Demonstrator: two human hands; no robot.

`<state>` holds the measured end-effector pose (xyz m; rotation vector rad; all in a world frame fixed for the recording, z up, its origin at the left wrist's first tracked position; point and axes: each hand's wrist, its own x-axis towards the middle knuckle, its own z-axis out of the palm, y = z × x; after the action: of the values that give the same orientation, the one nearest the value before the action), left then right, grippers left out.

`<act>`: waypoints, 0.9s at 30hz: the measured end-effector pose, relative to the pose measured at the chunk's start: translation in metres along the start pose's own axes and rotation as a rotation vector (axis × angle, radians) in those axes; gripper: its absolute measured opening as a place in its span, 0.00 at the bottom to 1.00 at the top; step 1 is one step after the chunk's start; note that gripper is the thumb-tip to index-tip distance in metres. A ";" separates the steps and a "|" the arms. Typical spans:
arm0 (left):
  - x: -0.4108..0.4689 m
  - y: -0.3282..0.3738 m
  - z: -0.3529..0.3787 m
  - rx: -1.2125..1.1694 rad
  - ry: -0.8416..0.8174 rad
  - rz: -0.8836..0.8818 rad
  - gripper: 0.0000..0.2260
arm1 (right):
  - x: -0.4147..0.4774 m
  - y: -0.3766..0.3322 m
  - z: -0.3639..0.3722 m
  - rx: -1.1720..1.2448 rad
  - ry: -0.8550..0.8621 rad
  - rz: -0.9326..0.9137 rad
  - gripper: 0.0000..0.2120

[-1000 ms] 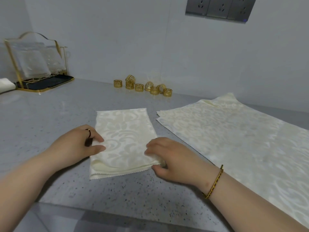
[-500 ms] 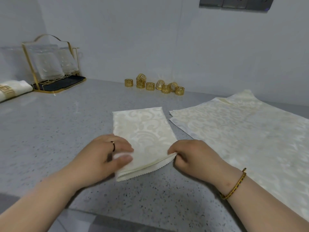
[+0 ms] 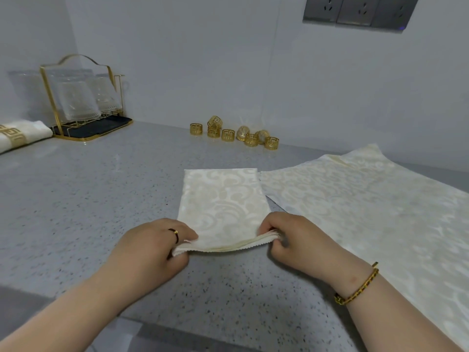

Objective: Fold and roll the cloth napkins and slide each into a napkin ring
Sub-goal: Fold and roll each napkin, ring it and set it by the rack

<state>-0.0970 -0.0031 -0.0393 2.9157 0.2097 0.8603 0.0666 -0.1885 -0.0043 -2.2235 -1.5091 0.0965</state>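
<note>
Two near corners pinched at once: left grip [image 3: 152, 246] curled on the left corner of the folded napkin [image 3: 223, 199], right grip [image 3: 297, 240] curled on the right one, nothing else in either. Near edge raised a little off the bench [image 3: 76, 212], far part lying flat, just beside the stack of unfolded napkins [image 3: 368, 212] on the right. Held so, probably, to keep the layered zigzag edges together and square, ready for rolling away from the body. Folding judged done; rolling not yet begun. Napkin rings [image 3: 234, 134] clustered well apart by the back wall, most likely parked there until a roll is ready. At far left, one rolled napkin [image 3: 35, 129] already banded in gold, next to a gold rack [image 3: 81, 102] of clear glassware. Risk, by the look of it: layers fanning apart at the corners if pinched unevenly.
</note>
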 end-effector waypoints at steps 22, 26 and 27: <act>0.051 -0.009 -0.003 -0.367 -0.244 -0.511 0.11 | 0.013 0.015 0.012 0.304 0.237 0.302 0.05; 0.041 -0.016 0.002 -0.432 -0.205 -0.461 0.13 | 0.017 0.015 0.014 0.178 0.222 0.254 0.05; 0.039 -0.018 0.003 -0.465 -0.187 -0.454 0.14 | 0.018 0.015 0.016 0.148 0.224 0.253 0.07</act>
<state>-0.0652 0.0203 -0.0231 2.3560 0.5461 0.4795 0.0822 -0.1717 -0.0211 -2.2120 -1.0659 0.0348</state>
